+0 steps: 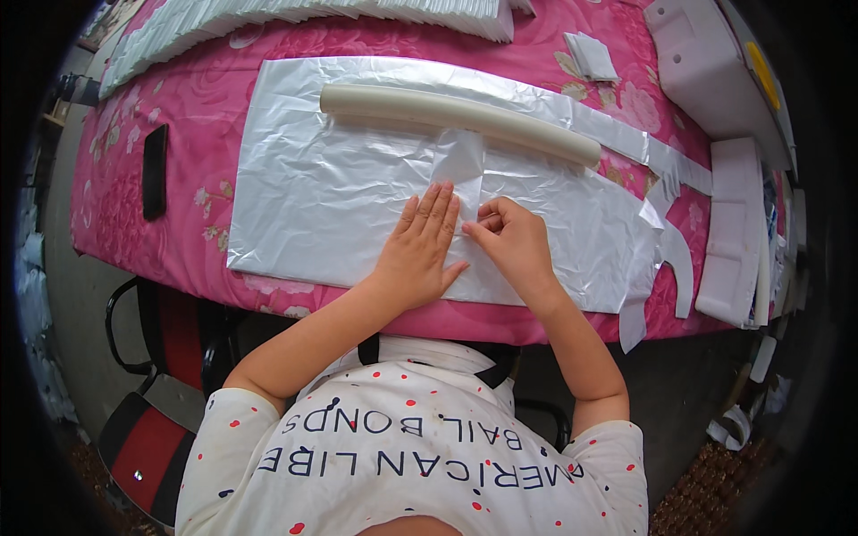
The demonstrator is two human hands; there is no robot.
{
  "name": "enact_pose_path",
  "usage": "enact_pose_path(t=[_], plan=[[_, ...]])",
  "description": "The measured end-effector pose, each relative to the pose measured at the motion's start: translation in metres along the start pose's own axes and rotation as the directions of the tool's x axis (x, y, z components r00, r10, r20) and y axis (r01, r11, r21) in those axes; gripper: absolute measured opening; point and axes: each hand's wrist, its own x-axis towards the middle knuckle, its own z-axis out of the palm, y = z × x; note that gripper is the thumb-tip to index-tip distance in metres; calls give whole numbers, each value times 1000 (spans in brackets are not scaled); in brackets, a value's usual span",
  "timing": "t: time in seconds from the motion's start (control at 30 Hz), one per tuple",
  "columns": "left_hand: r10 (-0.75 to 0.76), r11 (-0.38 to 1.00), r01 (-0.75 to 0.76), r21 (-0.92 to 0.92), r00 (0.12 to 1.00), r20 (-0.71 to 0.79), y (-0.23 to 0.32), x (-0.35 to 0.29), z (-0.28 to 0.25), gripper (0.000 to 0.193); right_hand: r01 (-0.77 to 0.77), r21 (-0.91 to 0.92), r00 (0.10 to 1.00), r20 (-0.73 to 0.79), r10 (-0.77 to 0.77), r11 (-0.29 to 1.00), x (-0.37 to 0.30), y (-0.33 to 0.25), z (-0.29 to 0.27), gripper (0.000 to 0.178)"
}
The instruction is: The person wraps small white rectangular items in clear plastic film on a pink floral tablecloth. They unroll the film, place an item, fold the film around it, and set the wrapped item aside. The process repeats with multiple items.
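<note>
A pile of flat white plastic bags (299, 192) with handle straps trailing to the right lies before me. Upon it, a narrow folded white plastic bag (459, 159) runs from a beige tube (460, 116) toward me. My left hand (414, 243) lies flat over its lower left part, fingers stretched and close together, thumb out. At its right edge my right hand (513, 234) is closed, thumb and forefinger pinched on the thin plastic. The tube rests across the pile beyond both hands, covering the bag's far end. The bag's near end is partly hidden by my left hand.
A pink floral cloth (112, 210) covers the table. A black phone (155, 171) lies at the left. Folded bags (313, 13) are lined up along the back, with a small folded bundle (591, 57) at back right. White foam boxes (731, 232) stand along the right edge.
</note>
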Motion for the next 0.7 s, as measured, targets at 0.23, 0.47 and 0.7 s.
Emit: enact_pose_path(t=[0.23,0.47,0.7], plan=[[59,998,-62,-29,994,-96,-9,7,-10,71,591,-562,709,20,-705,579,6,7,-4,47],[168,978,-145,151,975,-145,-23,21,-14,54,696,-485,677,200,-708,529,27,12,-12,45],[326,945,-325,36,924,-201,-35,19,-19,39,737,-406,632,128,-764,541,28,19,-9,31]])
